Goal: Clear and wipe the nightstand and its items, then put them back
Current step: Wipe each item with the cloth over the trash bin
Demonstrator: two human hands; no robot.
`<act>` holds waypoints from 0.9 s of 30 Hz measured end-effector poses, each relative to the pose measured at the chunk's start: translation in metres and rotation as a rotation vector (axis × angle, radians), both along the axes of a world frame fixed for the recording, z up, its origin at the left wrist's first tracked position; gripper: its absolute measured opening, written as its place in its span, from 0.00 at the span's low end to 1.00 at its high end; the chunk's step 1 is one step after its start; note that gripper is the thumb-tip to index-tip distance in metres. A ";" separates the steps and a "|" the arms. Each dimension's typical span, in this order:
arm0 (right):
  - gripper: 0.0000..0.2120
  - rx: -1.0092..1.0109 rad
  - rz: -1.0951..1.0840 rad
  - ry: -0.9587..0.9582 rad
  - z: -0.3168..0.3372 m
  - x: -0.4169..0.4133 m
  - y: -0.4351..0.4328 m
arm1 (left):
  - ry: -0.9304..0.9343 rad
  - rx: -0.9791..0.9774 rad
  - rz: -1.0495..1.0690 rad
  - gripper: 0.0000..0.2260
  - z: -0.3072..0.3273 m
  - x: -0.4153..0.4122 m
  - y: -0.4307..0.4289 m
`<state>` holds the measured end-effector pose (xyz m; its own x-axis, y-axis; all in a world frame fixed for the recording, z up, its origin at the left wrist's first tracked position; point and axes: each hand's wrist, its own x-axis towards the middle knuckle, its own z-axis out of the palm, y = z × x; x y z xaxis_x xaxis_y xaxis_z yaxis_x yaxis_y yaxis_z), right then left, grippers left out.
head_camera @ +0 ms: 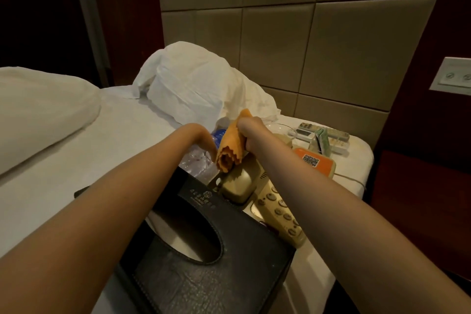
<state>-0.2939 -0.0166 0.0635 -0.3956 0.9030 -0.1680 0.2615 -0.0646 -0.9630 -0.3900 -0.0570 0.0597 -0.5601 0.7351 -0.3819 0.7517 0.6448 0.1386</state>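
– Two bare arms out over the white bed (pixel 122 135), and far left a pillow (pixel 38 109) lies flat on the sheet. What's the left hand (pixel 200 136) doing?

– Fingers straight, pointing down over a clear plastic bottle (pixel 197 160), holding nothing, tips right at the edge of the orange cloth (pixel 229 145). Touching it or not, I can't tell.

– And the cloth?

– Bunched into a loose roll, hanging from the right hand (pixel 251 132), whose fingers are clenched around its upper end. It hangs above the bedding, just over the handset of a beige telephone (pixel 277 209).

– Nearest the camera?

– A black tissue box (pixel 229 262) on the bed, pressed against the telephone's left side.

– Further right?

– A glass ashtray (pixel 280 127) behind the right wrist, an orange card (pixel 316 160) with a QR code, then a white remote (pixel 302 132) and a power strip (pixel 336 135) near the padded headboard (pixel 331 46). All of it lies on the bed.
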 end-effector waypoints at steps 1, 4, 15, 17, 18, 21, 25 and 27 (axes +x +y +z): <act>0.18 0.000 -0.020 -0.037 0.002 0.001 0.001 | 0.031 -0.003 -0.033 0.26 0.001 0.002 -0.001; 0.18 -0.035 -0.094 -0.040 0.005 0.012 0.003 | 0.083 -0.030 -0.087 0.29 0.010 0.015 -0.009; 0.22 0.069 -0.372 -0.083 -0.009 0.093 0.018 | -0.248 0.091 -0.024 0.30 0.016 0.054 -0.012; 0.22 0.087 -0.400 -0.118 -0.017 0.109 0.018 | -0.354 0.100 -0.004 0.34 0.013 0.054 -0.014; 0.23 0.091 -0.415 -0.128 -0.021 0.118 0.017 | -0.383 0.085 -0.004 0.37 0.012 0.056 -0.015; 0.23 0.043 -0.462 -0.122 -0.039 0.134 0.018 | -0.439 0.038 0.006 0.45 0.008 0.060 -0.016; 0.24 -0.090 -0.498 -0.051 -0.061 0.140 0.021 | -0.468 0.045 0.045 0.48 0.005 0.066 -0.017; 0.23 -0.185 -0.497 0.061 -0.066 0.135 0.020 | -0.487 0.088 0.068 0.45 0.003 0.070 -0.017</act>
